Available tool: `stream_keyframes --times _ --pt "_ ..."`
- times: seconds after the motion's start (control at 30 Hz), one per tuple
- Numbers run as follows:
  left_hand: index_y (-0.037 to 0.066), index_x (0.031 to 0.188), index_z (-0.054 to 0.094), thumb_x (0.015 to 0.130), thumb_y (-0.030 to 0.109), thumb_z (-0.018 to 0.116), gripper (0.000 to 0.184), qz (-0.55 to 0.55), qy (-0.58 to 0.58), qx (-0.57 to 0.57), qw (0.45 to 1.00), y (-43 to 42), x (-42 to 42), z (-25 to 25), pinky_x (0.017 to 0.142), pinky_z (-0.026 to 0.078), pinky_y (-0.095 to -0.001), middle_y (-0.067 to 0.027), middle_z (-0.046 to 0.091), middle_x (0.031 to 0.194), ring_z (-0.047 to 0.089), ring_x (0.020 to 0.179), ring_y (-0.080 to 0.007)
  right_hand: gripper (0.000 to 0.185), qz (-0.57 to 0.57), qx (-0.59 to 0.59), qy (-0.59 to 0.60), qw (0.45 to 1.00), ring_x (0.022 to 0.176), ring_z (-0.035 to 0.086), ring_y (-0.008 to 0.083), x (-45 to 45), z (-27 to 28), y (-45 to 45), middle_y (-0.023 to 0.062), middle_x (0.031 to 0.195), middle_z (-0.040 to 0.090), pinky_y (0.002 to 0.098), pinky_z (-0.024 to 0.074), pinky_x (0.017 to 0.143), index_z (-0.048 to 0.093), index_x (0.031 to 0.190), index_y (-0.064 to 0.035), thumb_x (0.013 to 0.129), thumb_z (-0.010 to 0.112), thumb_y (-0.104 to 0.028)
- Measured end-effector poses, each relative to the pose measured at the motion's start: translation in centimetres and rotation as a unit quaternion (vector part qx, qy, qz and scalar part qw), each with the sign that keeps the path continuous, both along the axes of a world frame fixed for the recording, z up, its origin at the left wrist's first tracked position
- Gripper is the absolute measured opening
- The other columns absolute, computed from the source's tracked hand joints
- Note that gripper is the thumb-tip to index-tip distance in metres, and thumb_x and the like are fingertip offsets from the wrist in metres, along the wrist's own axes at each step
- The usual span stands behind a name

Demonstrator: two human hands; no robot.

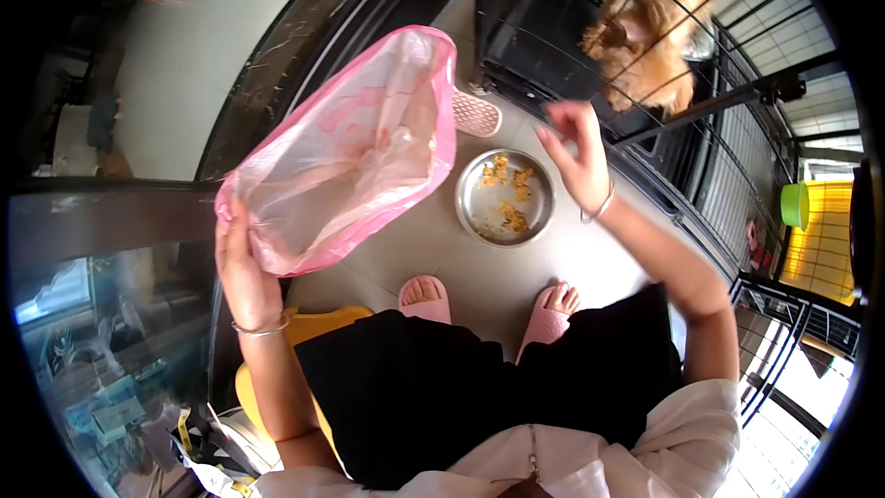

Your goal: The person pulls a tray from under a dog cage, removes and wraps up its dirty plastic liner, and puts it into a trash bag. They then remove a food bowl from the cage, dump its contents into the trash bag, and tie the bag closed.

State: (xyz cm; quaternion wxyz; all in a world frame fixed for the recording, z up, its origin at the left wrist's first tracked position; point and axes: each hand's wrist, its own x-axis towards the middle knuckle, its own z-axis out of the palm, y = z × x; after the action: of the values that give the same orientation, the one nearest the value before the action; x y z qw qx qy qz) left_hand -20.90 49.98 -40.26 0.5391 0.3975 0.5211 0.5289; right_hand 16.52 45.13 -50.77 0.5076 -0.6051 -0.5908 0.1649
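A pink plastic bag (341, 157) hangs spread open on the left, its mouth wide. My left hand (247, 267) is closed on the lower left edge of its rim. To the right of the bag, a round metal bowl (489, 233) rests on the floor, with several yellow-brown clumps of food (513, 216) in it. Above and right of the bowl, my right hand (581, 161) is raised, thumb apart from the bent fingers, and nothing shows in it. The bag's lower inside is partly hidden by folds.
A tan dog (645, 46) is behind the black bars of a wire crate (636, 138) at upper right. A pink slipper (477, 115) lies beyond the bowl. My slippered feet are below it. A green bowl (794, 206) is at far right; a yellow stool (323, 325) is under me.
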Motion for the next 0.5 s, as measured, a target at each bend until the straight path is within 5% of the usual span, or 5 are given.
stream_keyframes --times 0.07,0.13,0.2,0.3,0.5 --pt "0.001 0.122 0.046 0.093 0.019 0.045 0.034 0.004 0.006 -0.001 1.0 0.0 0.4 0.3 0.091 0.038 -0.0276 -0.0051 0.052 0.116 0.048 0.107 -0.0136 0.044 -0.142 -0.103 -0.064 0.983 0.085 0.049 0.0184 2.1 -7.8 -6.4 0.0083 0.099 0.047 0.0249 0.0436 0.068 0.047 0.109 -0.0001 0.076 0.069 -0.019" --pt "0.0 0.121 0.046 0.093 0.019 0.045 0.034 0.001 0.006 -0.004 1.0 0.1 0.2 0.3 0.091 0.038 -0.0282 -0.0053 0.052 0.116 0.048 0.107 -0.014 0.053 -0.232 -0.44 0.273 0.823 0.086 0.048 0.018 2.1 -13.3 -11.4 0.0066 0.103 0.047 0.0252 0.0424 0.073 0.042 0.113 0.0012 0.074 0.071 -0.021" --pt "0.001 0.12 0.047 0.093 0.019 0.046 0.033 0.006 0.005 0.001 1.0 0.2 0.5 0.6 0.091 0.038 -0.0285 -0.0059 0.053 0.115 0.049 0.106 -0.0142 0.054 -0.156 -0.454 0.518 0.708 0.084 0.05 0.0179 1.4 -14.4 -13.7 0.0063 0.1 0.049 0.0268 0.0427 0.075 0.04 0.114 0.002 0.075 0.07 -0.018" --pt "0.0 0.119 0.048 0.092 0.019 0.047 0.032 0.002 0.022 0.016 1.0 0.2 1.1 0.9 0.091 0.038 -0.0286 -0.0069 0.054 0.115 0.05 0.104 -0.0146 0.046 -0.023 -0.392 0.597 0.7 0.081 0.05 0.0165 0.1 -15.7 -13.7 0.0055 0.093 0.051 0.0286 0.0433 0.075 0.044 0.11 0.0008 0.075 0.069 -0.015" --pt "0.0 0.118 0.048 0.091 0.016 0.05 0.031 0.028 0.049 0.051 0.997 -0.9 1.6 0.7 0.088 0.04 -0.0269 -0.0068 0.055 0.112 0.051 0.1 -0.0129 0.028 -0.034 -0.427 0.593 0.682 0.075 0.05 0.0144 -0.3 -17.2 -12.3 0.0043 0.089 0.052 0.0309 0.0457 0.071 0.048 0.099 -0.0042 0.075 0.063 -0.01"
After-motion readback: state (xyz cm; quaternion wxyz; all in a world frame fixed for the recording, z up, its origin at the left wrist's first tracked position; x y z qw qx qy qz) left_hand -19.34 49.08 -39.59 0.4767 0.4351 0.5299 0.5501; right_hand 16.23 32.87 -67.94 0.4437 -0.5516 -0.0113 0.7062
